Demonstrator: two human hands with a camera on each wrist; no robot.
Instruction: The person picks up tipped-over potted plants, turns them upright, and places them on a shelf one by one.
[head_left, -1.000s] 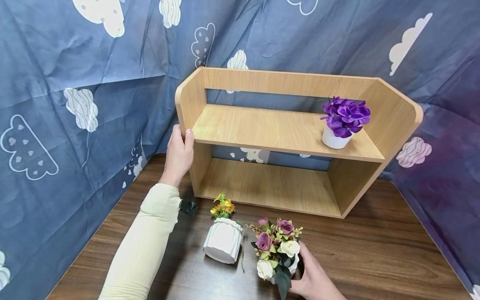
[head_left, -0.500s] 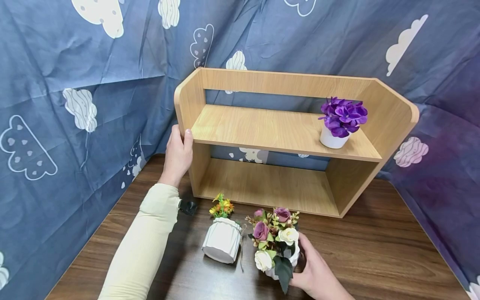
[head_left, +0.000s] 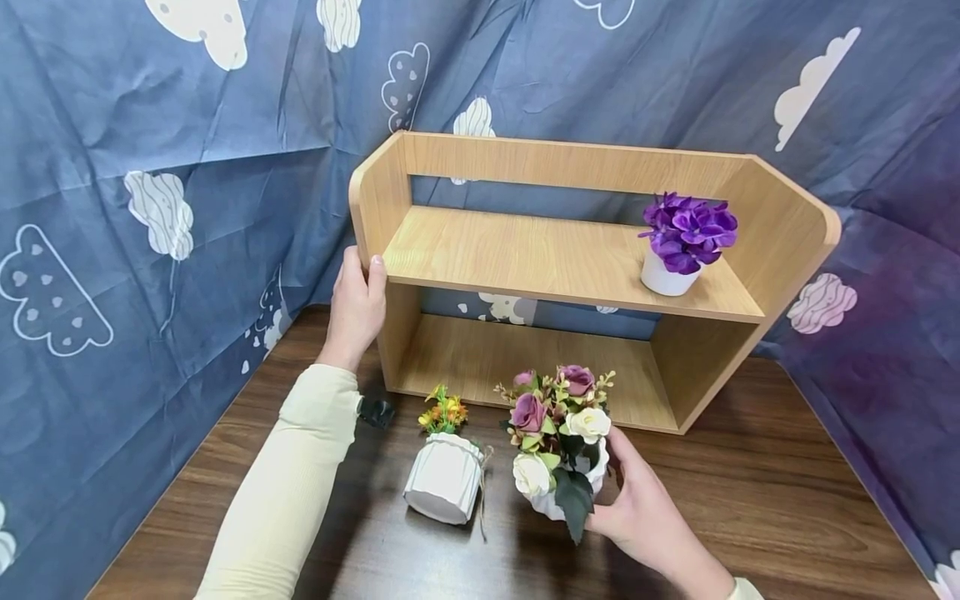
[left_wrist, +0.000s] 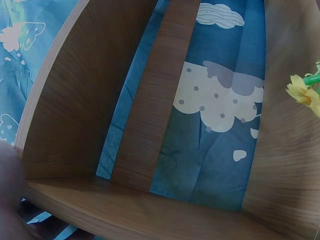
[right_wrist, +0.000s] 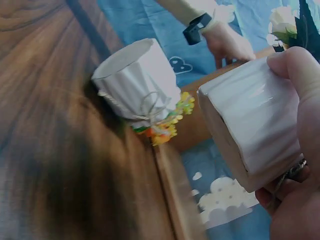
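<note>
My right hand (head_left: 645,508) grips a white ridged flowerpot (right_wrist: 255,120) with artificial mauve and cream roses (head_left: 528,412). Raised over the table, the pot tilts so its flowers lean toward the shelf. My left hand (head_left: 354,307) holds the left side panel of the two-tier wooden shelf (head_left: 517,250), thumb at the front edge. A second white pot (head_left: 444,479), tied with twine and bearing small yellow-orange flowers (head_left: 444,410), lies on its side on the table, base toward me. On the upper tier at the right stands a white pot (head_left: 667,277) with purple flowers (head_left: 690,232).
The dark wooden table (head_left: 810,500) extends under the shelf. Behind and beside it hangs a blue cloth (head_left: 247,125) with cloud prints. A black strap device (head_left: 377,412) sits at the left wrist.
My right hand has lifted the rose pot up and toward the shelf, so the flowers now overlap the lower tier in the head view. The left hand stays on the side panel.
</note>
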